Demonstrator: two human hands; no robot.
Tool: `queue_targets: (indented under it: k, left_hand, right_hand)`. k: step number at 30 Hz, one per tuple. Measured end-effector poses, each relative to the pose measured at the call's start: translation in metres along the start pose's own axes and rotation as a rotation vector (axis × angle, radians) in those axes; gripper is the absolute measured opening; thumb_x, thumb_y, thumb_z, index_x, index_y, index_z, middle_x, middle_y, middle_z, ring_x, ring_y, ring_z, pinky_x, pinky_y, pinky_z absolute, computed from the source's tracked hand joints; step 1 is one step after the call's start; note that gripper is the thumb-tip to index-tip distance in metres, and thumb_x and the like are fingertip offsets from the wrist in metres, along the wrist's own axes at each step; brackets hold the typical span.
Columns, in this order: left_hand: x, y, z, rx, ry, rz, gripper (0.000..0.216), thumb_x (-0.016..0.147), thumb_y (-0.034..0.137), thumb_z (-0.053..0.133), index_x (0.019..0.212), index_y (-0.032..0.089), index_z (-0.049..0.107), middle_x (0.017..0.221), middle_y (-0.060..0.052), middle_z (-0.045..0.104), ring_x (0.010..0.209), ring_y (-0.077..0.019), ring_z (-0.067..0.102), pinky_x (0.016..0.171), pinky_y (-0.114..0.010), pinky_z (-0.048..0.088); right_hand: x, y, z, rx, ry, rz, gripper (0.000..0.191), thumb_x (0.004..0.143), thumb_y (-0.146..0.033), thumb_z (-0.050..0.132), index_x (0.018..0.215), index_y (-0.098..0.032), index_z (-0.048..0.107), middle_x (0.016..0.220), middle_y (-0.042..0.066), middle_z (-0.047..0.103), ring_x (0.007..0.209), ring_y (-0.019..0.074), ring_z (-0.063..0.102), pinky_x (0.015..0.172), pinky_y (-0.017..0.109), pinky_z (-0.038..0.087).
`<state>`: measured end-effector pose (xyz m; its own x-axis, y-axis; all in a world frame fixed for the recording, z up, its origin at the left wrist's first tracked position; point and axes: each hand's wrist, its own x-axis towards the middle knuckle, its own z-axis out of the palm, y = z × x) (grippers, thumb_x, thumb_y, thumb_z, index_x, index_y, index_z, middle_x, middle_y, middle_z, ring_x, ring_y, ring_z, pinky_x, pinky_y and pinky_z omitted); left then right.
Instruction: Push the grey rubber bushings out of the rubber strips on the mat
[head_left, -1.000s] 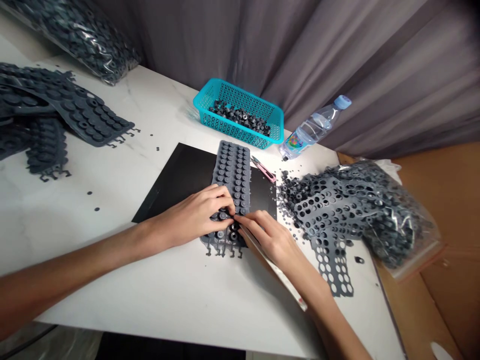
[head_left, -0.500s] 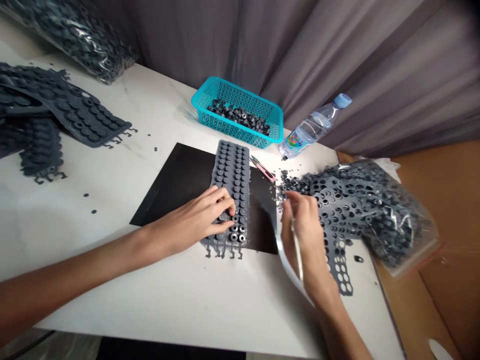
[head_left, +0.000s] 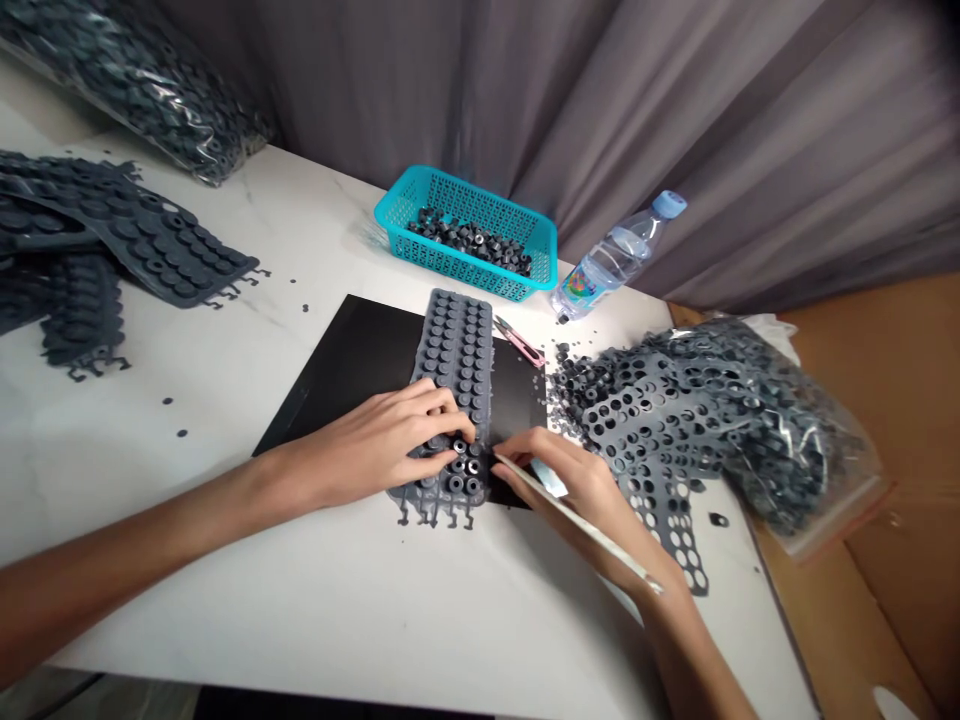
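A grey rubber sheet of moulded round parts (head_left: pixel 459 360) lies on a black mat (head_left: pixel 360 350). My left hand (head_left: pixel 390 440) presses on the sheet's near end, fingers curled over the parts. My right hand (head_left: pixel 570 480) is closed round a long thin blade-like tool (head_left: pixel 577 525), whose tip touches the sheet's right edge beside the left fingers. Several parts near the sheet's near end show open holes.
A teal basket (head_left: pixel 469 235) holds loose grey parts. A water bottle (head_left: pixel 611 260) and a pink cutter (head_left: pixel 517 340) lie behind the mat. Punched-out sheets and a plastic bag (head_left: pixel 720 420) sit right. More sheets (head_left: pixel 112 240) lie left, another bag (head_left: pixel 142 90) far left.
My right hand swung out right to the pile of punched sheets half a second ago, then came back to the sheet's right edge with the tool. My left hand stayed put.
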<state>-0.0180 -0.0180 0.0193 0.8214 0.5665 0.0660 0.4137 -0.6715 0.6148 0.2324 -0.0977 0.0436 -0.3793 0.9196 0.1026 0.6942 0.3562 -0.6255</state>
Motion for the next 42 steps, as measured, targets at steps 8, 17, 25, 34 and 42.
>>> queue_targets:
  k: [8,17,25,34,42]
  left_hand:
    - [0.000,-0.002,0.001,0.039,-0.001,-0.001,0.019,0.105,0.029,0.058,0.121,0.027,0.066,0.113,0.000,0.063,0.109,-0.0200,0.056,0.094,-0.035,0.045]
    - [0.000,-0.004,0.004,0.033,0.003,0.001,0.020,0.104,0.029,0.059,0.122,0.027,0.067,0.111,0.000,0.063,0.108,-0.0203,0.055,0.091,-0.034,0.045]
    - [-0.001,-0.002,0.002,0.041,-0.008,-0.007,0.020,0.105,0.030,0.057,0.122,0.025,0.065,0.112,-0.002,0.063,0.108,-0.0210,0.054,0.091,-0.034,0.045]
    - [-0.003,0.000,0.006,0.045,-0.028,0.002,0.022,0.107,0.032,0.051,0.125,0.026,0.061,0.117,-0.004,0.058,0.110,-0.0229,0.051,0.095,-0.036,0.044]
    - [-0.005,0.009,0.002,-0.006,-0.047,-0.083,0.022,0.105,0.029,0.055,0.126,0.024,0.055,0.120,-0.005,0.057,0.116,-0.0237,0.052,0.100,-0.039,0.044]
  right_hand:
    - [0.002,0.005,0.004,-0.070,-0.050,-0.142,0.014,0.106,-0.025,0.056,0.110,-0.019,0.068,0.101,0.009,0.074,0.090,0.0192,0.070,0.083,0.031,0.056]
    - [0.002,0.014,0.015,-0.259,-0.029,-0.229,0.022,0.109,-0.025,0.049,0.121,-0.016,0.067,0.102,0.010,0.073,0.090,0.0212,0.068,0.079,0.035,0.057]
    - [-0.002,0.015,0.032,-0.422,-0.031,-0.241,0.023,0.110,-0.023,0.046,0.128,-0.013,0.056,0.105,0.012,0.066,0.091,0.0245,0.063,0.080,0.039,0.054]
    - [-0.002,0.031,0.002,-0.487,0.422,0.206,0.031,0.110,-0.035,0.042,0.133,-0.016,0.051,0.107,0.014,0.060,0.093,0.0269,0.061,0.082,0.042,0.052]
    - [-0.007,0.028,-0.010,-0.185,0.221,0.266,0.032,0.108,-0.038,0.051,0.136,-0.023,0.056,0.105,0.008,0.068,0.087,0.0225,0.066,0.079,0.036,0.052]
